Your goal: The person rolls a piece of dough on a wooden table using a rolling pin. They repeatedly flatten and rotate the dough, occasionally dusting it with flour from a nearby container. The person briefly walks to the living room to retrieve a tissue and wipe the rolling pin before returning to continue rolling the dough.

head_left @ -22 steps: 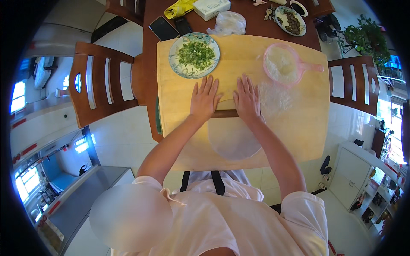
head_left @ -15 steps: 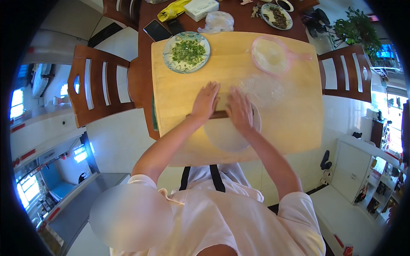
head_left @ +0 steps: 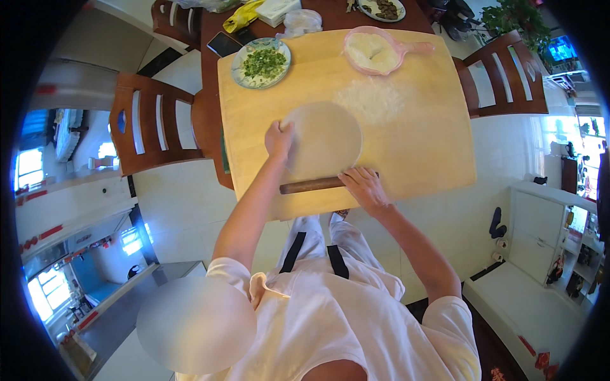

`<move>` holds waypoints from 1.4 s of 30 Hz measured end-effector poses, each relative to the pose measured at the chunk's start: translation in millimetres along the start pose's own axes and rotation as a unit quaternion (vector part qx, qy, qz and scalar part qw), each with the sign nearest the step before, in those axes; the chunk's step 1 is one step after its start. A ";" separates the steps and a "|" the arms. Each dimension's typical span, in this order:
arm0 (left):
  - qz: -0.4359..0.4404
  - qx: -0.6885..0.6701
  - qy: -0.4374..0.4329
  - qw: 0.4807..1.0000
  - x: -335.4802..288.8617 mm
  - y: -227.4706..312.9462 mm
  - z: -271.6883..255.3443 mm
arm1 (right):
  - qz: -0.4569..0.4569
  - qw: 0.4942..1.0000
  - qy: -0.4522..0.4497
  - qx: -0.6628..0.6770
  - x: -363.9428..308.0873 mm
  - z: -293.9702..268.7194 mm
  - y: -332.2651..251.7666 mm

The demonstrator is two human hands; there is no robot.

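Observation:
A thin round sheet of dough (head_left: 325, 138) lies on the wooden board (head_left: 432, 143). At its left edge my left hand (head_left: 279, 139) is closed, gripping the rim of the sheet. A dark wooden rolling pin (head_left: 311, 185) lies crosswise at the near side of the dough. Over the pin's right end rests my right hand (head_left: 365, 187), its fingers bent down around the wood. Beyond the dough, loose white flour (head_left: 370, 100) is scattered on the board.
A plate of chopped green onion (head_left: 262, 64) stands at the board's far left. Far right is a pink handled bowl of flour (head_left: 373, 52). Behind the board sit a phone (head_left: 223, 44), a plastic bag (head_left: 303, 23) and a plate of food (head_left: 383, 9). Wooden chairs (head_left: 152, 124) flank the table.
The rolling pin has come nearer to me, off the dough's middle. My left hand has left the pin and taken the dough's left edge. My right hand moved nearer with the pin.

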State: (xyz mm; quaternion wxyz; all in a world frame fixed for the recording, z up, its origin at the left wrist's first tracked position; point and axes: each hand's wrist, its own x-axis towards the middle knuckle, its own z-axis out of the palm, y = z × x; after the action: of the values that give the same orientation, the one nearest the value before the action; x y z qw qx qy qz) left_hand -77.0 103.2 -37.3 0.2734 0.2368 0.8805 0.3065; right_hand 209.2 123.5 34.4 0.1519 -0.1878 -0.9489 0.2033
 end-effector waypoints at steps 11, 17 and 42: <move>0.258 0.185 0.118 0.941 -174.0 -34.1 -4.3 | 0.042 0.996 -0.051 -0.058 29.9 25.5 4.0; 0.283 0.234 0.113 0.923 -103.4 -15.3 -18.6 | 0.085 0.991 -0.053 -0.092 98.9 50.0 18.6; 0.371 0.249 0.070 0.892 0.3 11.8 -34.7 | 0.138 0.982 -0.032 -0.124 167.5 53.0 53.8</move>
State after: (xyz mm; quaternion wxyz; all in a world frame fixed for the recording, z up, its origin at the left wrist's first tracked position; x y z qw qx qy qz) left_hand -96.0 97.4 -6.5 0.0099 0.5840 0.7931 0.1724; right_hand 57.8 221.6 -0.1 0.0673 -0.3273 -0.9362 0.1089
